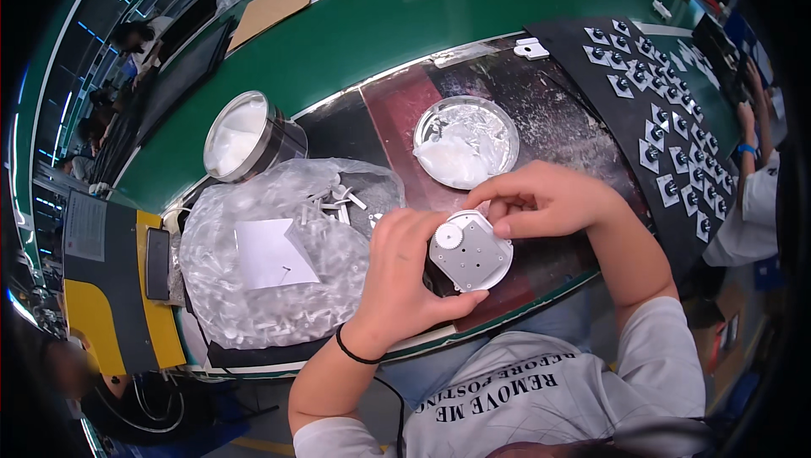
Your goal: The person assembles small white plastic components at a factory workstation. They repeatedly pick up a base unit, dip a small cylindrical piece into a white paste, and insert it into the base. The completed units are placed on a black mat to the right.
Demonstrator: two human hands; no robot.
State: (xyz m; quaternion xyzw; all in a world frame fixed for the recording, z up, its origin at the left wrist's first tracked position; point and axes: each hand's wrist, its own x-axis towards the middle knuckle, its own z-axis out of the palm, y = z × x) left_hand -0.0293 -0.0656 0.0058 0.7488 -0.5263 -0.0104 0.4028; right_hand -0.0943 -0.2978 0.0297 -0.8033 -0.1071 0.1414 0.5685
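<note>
My left hand point(397, 276) grips a round grey gear housing point(475, 259) by its left side, thumb along the lower edge and fingers behind the upper left. A white toothed gear point(449, 236) sits on the housing's upper left, and small holes dot its flat face. Over the upper right rim, my right hand point(545, 200) is closed, its thumb and fingertips drawn together against or just above the housing. Whatever those fingertips hold is hidden. Just beyond the hands lies a shallow round metal dish point(494, 117) with a white, paste-like mass point(456, 158) on a clear film.
A big clear bag point(215, 289) of white plastic parts lies left, a paper sheet point(270, 251) on it. Behind stands a metal tin point(274, 144) with white contents. Several small parts cover a black board point(604, 90) at right, near a co-worker's arm point(748, 133). A green belt point(372, 44) runs behind.
</note>
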